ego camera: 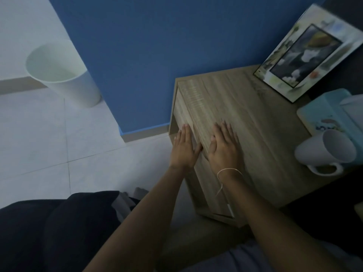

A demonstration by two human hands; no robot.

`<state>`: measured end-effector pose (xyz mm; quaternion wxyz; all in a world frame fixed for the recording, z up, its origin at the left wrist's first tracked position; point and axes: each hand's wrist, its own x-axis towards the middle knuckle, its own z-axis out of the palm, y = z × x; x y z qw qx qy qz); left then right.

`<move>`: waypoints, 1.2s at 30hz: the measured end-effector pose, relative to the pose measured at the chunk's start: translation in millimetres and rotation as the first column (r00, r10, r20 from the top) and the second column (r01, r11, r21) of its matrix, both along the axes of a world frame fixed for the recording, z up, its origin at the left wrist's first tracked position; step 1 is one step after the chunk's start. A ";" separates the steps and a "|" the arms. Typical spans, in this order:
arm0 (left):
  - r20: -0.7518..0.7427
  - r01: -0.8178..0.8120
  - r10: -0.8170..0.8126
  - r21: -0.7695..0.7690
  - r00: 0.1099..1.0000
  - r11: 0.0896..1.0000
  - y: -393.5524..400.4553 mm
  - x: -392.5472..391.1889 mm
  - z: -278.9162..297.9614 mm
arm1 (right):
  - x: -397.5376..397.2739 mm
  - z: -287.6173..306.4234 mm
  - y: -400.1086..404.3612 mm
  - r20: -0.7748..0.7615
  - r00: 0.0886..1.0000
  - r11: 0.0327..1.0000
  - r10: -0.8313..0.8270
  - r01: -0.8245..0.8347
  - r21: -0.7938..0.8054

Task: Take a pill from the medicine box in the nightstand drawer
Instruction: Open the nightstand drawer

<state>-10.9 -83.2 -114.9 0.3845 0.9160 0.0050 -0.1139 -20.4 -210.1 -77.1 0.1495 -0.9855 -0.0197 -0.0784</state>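
Resting flat, fingers straight: left hand (183, 148) and right hand (224, 146) on nightstand (255, 122); tissue-box (324, 112) print perhaps unreadable.

- Your left hand (183, 149): bare, nothing worn; forearm unsleeved.
- Your right hand (224, 147): bare; forearm unsleeved.
- Your right wrist: thin white string (228, 170), one loose end trailing.
- Your lap: dark garment (59, 232), folds visible.

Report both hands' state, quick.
Left hand: open, fingers straight against the nightstand front, holding nothing.
Right hand: open, flat on the nightstand's top edge, holding nothing.
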 end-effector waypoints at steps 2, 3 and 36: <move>-0.003 -0.001 0.001 -0.036 1.000 0.999 -1.6 2.1 -1.2 | 0.4 -0.2 -0.5 -0.002 1.000 1.000 0.007 -0.007 0.001; -0.005 -0.003 0.002 -0.050 1.000 0.999 -1.8 2.3 -1.3 | 0.5 -0.4 -0.6 -0.005 1.000 1.000 0.007 -0.007 0.006; 0.001 0.082 -0.097 0.518 0.995 0.851 149.1 -60.5 52.3 | -2.4 12.5 3.5 0.021 1.000 0.999 0.005 -0.006 0.051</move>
